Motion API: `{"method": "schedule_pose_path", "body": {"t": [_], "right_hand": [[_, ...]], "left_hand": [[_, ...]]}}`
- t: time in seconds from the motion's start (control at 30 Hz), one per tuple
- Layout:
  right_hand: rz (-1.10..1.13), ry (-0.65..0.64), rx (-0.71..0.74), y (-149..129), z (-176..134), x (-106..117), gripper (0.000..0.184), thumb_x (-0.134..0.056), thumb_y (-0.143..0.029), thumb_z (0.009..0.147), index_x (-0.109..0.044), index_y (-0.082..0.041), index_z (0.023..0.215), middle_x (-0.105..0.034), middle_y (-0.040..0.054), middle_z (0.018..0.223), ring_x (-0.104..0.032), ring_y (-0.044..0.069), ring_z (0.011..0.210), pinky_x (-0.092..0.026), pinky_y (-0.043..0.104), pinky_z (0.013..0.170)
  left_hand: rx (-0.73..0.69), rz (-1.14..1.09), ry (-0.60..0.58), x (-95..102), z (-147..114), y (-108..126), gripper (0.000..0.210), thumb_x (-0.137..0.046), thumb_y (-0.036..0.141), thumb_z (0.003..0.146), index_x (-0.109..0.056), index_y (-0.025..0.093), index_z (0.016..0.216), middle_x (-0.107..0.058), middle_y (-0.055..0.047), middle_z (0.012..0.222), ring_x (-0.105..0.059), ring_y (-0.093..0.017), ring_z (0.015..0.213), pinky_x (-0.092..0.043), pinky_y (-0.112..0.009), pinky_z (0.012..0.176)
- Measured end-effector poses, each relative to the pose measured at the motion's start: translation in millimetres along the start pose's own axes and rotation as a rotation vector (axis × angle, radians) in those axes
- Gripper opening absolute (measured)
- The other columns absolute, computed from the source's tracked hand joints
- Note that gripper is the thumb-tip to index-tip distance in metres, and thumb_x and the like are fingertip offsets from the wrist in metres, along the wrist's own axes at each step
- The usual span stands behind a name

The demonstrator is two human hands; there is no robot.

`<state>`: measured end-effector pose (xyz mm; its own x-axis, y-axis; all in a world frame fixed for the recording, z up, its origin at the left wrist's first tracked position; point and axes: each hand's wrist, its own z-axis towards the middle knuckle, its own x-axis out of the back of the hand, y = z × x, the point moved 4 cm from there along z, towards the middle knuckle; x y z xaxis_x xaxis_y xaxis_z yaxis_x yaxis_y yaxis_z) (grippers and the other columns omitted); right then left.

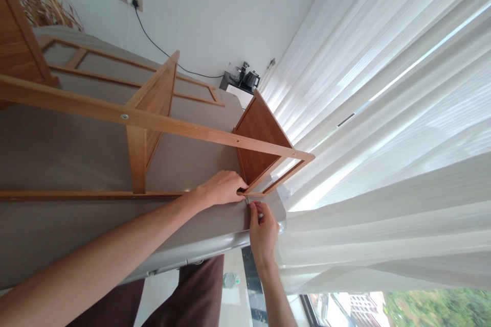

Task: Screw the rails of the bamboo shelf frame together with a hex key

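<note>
The trousers (201, 288) are dark brown, plain and quite wide in the leg, seen between six and eight o'clock, while the left hand (223, 188), towards seven o'clock, and the right hand (265, 227), towards half past five, are both bare, with slender fingers (253, 214) and narrow wrists (201, 197).

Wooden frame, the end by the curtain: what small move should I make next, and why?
Perhaps gently turn the small metal piece with your right hand, which seems to pinch it beside the lower rail; your left hand, on that rail close by, could steady it.
</note>
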<state>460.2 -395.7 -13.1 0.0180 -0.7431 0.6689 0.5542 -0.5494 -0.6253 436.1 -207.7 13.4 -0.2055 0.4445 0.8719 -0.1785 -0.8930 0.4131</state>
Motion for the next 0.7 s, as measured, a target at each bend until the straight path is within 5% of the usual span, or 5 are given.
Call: {"method": "schedule_pose_path", "body": {"t": [0.2,0.4,0.7], "right_hand": [[-0.081,0.014,0.121,-3.1,-0.9,-0.2,0.034,-0.046,-0.043,0.105,-0.07,-0.023,0.094,-0.071,0.0037,0.085,-0.064,0.018,0.075,-0.047,0.029,0.071],[-0.156,-0.005,0.255,-4.6,-3.0,-2.3,0.035,-0.041,-0.04,0.108,-0.071,-0.022,0.103,-0.073,0.0057,0.087,-0.064,0.021,0.082,-0.048,0.031,0.072],[-0.208,0.009,0.286,-5.4,-4.3,-2.0,0.034,-0.04,-0.037,0.109,-0.069,-0.022,0.103,-0.073,0.0062,0.088,-0.065,0.02,0.082,-0.047,0.029,0.067]], "left_hand": [[-0.018,0.031,0.005,-0.5,-1.3,3.8,0.013,-0.068,0.035,0.09,-0.077,0.025,0.088,-0.079,-0.003,0.097,-0.072,-0.024,0.094,-0.045,-0.028,0.066],[0.048,0.068,0.03,-2.9,-0.8,4.3,0.017,-0.071,0.039,0.089,-0.077,0.024,0.083,-0.078,-0.005,0.086,-0.071,-0.026,0.086,-0.044,-0.03,0.063],[0.014,0.037,0.05,-1.9,-4.0,3.6,0.015,-0.07,0.038,0.091,-0.078,0.026,0.093,-0.077,-0.004,0.098,-0.07,-0.025,0.094,-0.047,-0.03,0.067]]}}
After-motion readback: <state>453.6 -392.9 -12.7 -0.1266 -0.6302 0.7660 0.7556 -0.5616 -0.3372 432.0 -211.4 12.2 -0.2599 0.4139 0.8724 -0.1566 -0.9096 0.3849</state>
